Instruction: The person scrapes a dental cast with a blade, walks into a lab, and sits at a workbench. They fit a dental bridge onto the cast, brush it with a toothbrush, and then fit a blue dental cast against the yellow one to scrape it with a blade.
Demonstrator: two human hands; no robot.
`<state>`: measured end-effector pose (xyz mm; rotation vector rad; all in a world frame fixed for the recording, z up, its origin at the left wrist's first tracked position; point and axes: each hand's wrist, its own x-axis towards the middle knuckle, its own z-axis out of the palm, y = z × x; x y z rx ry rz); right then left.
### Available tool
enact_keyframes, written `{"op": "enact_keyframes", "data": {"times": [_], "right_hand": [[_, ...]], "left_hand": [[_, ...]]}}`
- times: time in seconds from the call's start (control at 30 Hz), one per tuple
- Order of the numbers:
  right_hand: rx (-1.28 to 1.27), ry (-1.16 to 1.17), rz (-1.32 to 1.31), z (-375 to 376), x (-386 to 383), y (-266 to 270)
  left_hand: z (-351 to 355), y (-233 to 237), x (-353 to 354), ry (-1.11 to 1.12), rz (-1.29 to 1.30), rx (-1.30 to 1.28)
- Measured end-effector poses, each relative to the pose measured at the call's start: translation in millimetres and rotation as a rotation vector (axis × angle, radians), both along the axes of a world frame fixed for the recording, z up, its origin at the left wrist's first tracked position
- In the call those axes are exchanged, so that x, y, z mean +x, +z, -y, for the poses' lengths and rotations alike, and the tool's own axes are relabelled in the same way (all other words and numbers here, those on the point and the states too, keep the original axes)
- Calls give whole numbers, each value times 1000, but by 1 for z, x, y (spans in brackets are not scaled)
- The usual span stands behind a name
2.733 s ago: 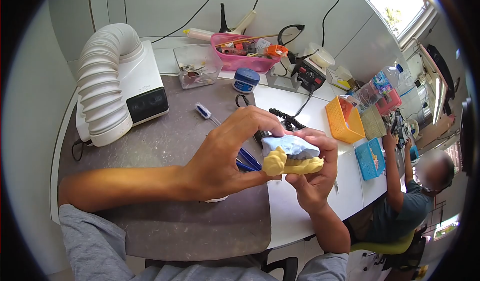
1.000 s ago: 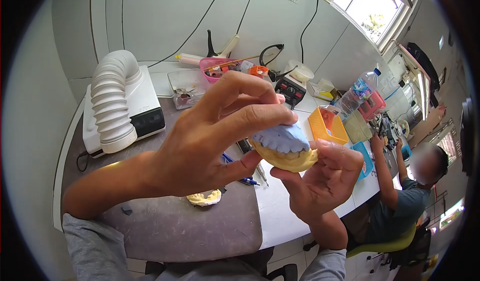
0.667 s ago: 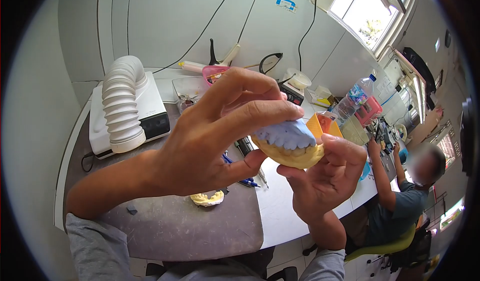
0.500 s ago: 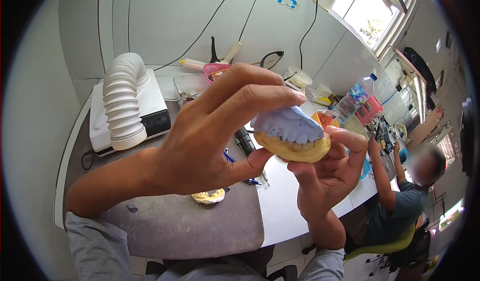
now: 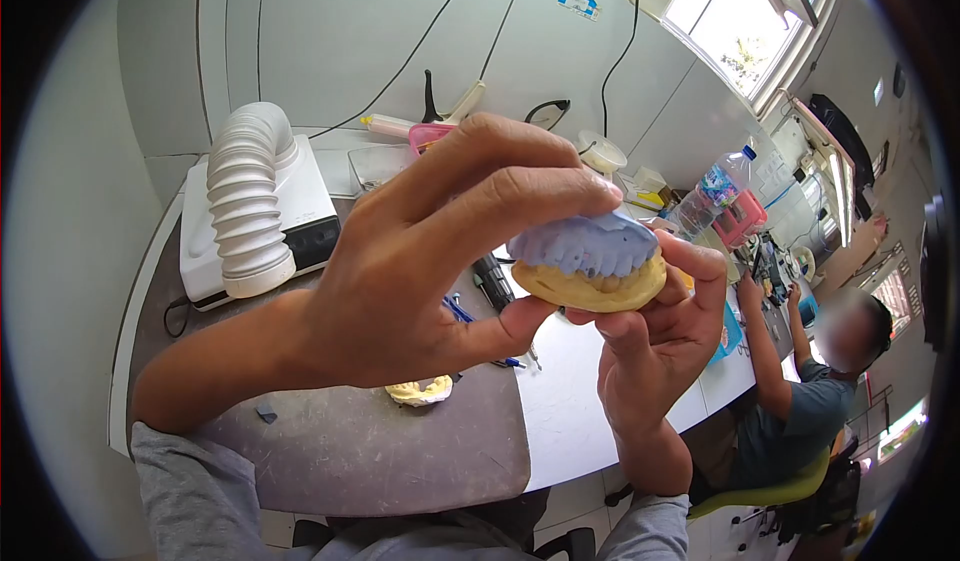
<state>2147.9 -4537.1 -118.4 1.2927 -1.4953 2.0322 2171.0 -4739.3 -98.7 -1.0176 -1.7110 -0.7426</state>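
A blue dental cast (image 5: 585,246) rests teeth-down against a yellow dental cast (image 5: 590,289), the pair raised over the desk in front of me. My left hand (image 5: 420,261) grips them from the left, fingers over the blue cast and thumb at the yellow one's lower edge. On the right side, my right hand (image 5: 665,341) is closed on the same pair, thumb under the yellow cast and fingers behind its right end. Below my left wrist, a smaller yellow-and-white dental cast (image 5: 420,391) lies on the desk.
A white machine (image 5: 310,201) with a ribbed hose (image 5: 245,201) stands at the left. Behind my hands are a dark handpiece (image 5: 492,283), blue pens and a pink container (image 5: 428,137). A water bottle (image 5: 718,186) stands further right. Another person (image 5: 800,411) sits at the right.
The held pair of casts has tipped a little, showing more of the blue teeth and less of the yellow ones. Both hands still hold it; my right fingers have shifted slightly.
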Motion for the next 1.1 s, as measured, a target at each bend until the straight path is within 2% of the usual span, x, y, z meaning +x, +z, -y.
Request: {"op": "enact_keyframes", "data": {"times": [0.5, 1.1], "right_hand": [[30, 12, -3, -1, -1, 1], [1, 167, 195, 3, 0, 9]], "left_hand": [[0, 0, -1, 21, -20, 4], [2, 2, 3, 41, 20, 31]]}}
